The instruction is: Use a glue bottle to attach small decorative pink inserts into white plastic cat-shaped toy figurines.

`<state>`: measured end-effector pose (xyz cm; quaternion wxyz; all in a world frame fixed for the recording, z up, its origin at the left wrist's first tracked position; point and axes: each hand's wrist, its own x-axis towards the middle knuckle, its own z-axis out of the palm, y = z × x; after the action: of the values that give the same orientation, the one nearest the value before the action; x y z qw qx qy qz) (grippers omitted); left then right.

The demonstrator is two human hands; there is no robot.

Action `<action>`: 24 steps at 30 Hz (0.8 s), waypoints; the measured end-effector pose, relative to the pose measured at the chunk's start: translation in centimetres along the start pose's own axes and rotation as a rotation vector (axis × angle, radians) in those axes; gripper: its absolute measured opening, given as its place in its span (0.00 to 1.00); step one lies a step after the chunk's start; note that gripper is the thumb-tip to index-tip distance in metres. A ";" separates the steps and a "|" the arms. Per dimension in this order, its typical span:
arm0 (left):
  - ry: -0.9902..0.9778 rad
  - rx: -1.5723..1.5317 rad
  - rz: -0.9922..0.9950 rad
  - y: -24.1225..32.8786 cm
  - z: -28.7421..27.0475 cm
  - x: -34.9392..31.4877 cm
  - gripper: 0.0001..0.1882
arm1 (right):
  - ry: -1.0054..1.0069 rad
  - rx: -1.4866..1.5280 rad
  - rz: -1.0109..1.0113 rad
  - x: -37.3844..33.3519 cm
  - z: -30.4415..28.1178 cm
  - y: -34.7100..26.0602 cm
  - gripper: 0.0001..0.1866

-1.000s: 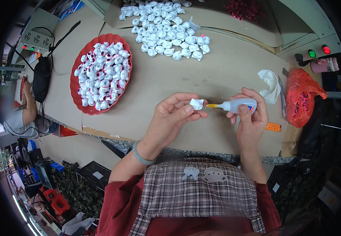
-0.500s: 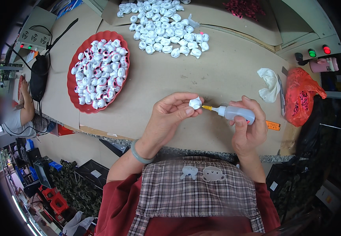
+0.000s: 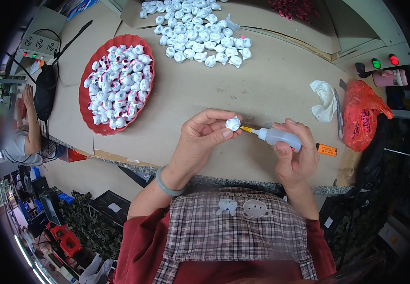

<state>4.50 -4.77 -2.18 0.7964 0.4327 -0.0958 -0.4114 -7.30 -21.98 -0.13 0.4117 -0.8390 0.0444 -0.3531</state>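
Between the thumb and fingers of my left hand [image 3: 204, 135] is a small white rounded piece [image 3: 233, 124] with dark marks on it. My right hand [image 3: 299, 154] grips a translucent squeeze bottle [image 3: 281, 137], tilted nearly level. Its thin yellow nozzle [image 3: 246, 128] points left and meets, or nearly meets, the right side of the piece; I cannot tell if they touch. To the left, a red scalloped tray [image 3: 85, 106] is heaped with similar white pieces [image 3: 120, 85], many showing pink-red inside. More white pieces [image 3: 198, 35] lie spread over the far part of the table.
An orange box-like item [image 3: 326, 150] lies right of my right hand. Farther right are a crumpled white cloth [image 3: 324, 102] and a red plastic bag [image 3: 359, 113] with pink bits. Pink-red pieces [image 3: 294, 9] lie at the back. Another person's arm [image 3: 32, 120] shows far left.
The bottle and my right hand have shifted slightly left and down. The white piece has turned a little in my left fingers, its dark marks now facing more upward.
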 end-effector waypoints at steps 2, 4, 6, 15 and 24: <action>0.005 -0.001 0.014 -0.1 -0.1 0.0 0.15 | -0.001 -0.019 -0.031 0.1 0.1 0.0 0.21; 0.017 0.013 0.004 -0.1 -0.1 0.0 0.16 | -0.001 -0.025 -0.033 0.1 0.1 0.0 0.21; 0.021 0.022 0.005 -0.1 -0.2 0.0 0.17 | -0.003 -0.029 -0.037 0.2 0.1 0.1 0.21; 0.030 0.002 -0.006 -0.1 -0.2 0.1 0.17 | -0.005 -0.010 -0.069 0.4 0.4 -0.1 0.21; 0.010 -0.027 -0.030 -0.3 -0.2 0.1 0.16 | 0.003 0.005 -0.076 0.4 0.7 0.0 0.21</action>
<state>4.50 -4.86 -2.52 0.7964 0.4253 -0.0795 -0.4226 -6.55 -21.65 -0.14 0.4000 -0.8384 0.0120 -0.3701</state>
